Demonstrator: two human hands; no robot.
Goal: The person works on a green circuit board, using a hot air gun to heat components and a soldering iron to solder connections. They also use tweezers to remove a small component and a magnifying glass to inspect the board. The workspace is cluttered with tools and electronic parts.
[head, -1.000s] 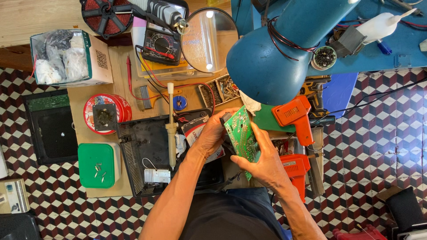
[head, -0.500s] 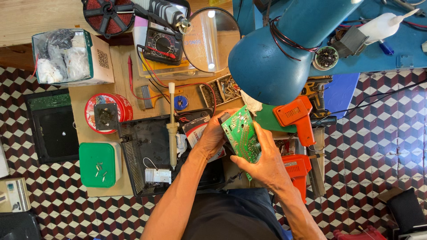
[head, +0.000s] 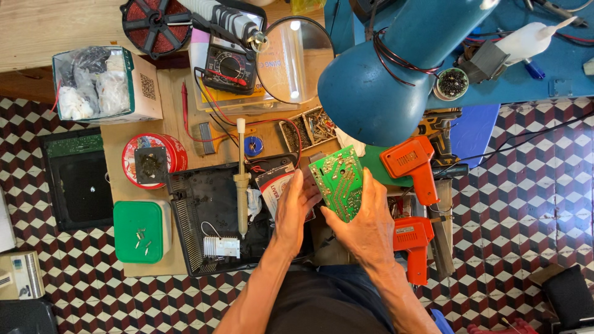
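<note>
Two hands hold one flat green circuit board (head: 339, 182) up over the black plastic case (head: 213, 210). The left hand (head: 296, 210) grips its left edge, the right hand (head: 365, 219) its lower side. The tan soldering iron (head: 241, 179) lies untouched; soldering probably hasn't started.

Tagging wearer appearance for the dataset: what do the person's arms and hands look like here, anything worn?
Both forearms are bare: no sleeves reach into view. The left hand and right hand wear no gloves, and no rings, watch or wristband show. No tape, markings or cables on either arm. Fingers look bare; the nails are too small to judge.
</note>
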